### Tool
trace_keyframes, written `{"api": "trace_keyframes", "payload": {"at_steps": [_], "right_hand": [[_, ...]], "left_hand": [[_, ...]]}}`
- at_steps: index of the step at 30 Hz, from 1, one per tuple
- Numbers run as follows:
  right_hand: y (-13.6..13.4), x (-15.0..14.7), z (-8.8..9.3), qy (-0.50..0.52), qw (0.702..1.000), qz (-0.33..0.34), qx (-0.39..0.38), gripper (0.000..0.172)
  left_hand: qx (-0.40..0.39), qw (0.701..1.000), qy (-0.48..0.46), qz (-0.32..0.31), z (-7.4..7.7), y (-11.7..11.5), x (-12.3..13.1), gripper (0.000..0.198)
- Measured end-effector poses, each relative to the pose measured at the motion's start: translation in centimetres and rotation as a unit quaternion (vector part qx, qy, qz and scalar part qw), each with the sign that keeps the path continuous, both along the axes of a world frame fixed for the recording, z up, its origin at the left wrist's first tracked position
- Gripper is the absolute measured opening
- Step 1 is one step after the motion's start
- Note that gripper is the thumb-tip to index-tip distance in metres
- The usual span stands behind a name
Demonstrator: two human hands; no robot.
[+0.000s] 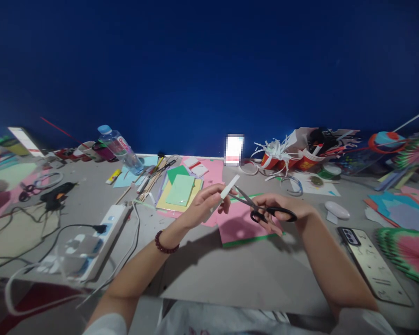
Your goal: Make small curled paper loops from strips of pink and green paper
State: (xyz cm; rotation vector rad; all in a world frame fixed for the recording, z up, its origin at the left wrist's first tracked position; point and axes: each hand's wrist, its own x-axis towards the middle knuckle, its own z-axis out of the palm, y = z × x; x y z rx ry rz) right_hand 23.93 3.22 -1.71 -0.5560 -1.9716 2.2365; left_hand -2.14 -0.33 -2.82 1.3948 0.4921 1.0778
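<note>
Between the thumb and fingers of my left hand (211, 201) is a narrow pale strip of paper (229, 186), tilted up to the right. My right hand (275, 209) is closed around the black handles of a pair of scissors (270, 213). The scissor blades are parted and point left, close to the strip; whether they touch it I cannot tell. Under both hands lies a pink sheet of paper (240, 228) with green edging on the table.
Stacked coloured paper (179, 190) lies at the left, near a water bottle (122, 148). A power strip (106, 232) with cables is at the front left. Red cups (305, 160) stand at the back right. A phone (373, 265) and pink-green paper fans (412, 256) lie at the right.
</note>
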Motion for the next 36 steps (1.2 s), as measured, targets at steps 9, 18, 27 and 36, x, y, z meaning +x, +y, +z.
{"api": "trace_keyframes", "payload": {"at_steps": [9, 18, 27, 36], "right_hand": [[-0.6, 0.1, 0.0, -0.004, 0.998, -0.057, 0.007, 0.058], [-0.7, -0.3, -0.8, 0.031, 0.998, -0.051, -0.009, 0.064], [-1.4, -1.0, -0.1, 0.036, 0.994, -0.1, -0.001, 0.059], [-1.9, -1.2, 0.7, 0.005, 0.988, -0.154, -0.001, 0.054]], "left_hand": [[0.014, 0.997, 0.039, 0.069, 0.3, -0.1, -0.3, 0.04], [0.045, 0.991, 0.075, 0.103, 1.0, -0.5, -0.4, 0.032], [0.071, 0.986, 0.08, 0.126, 1.4, -0.6, -0.3, 0.03], [0.09, 0.985, 0.073, 0.125, 1.7, -0.8, -0.3, 0.026]]}}
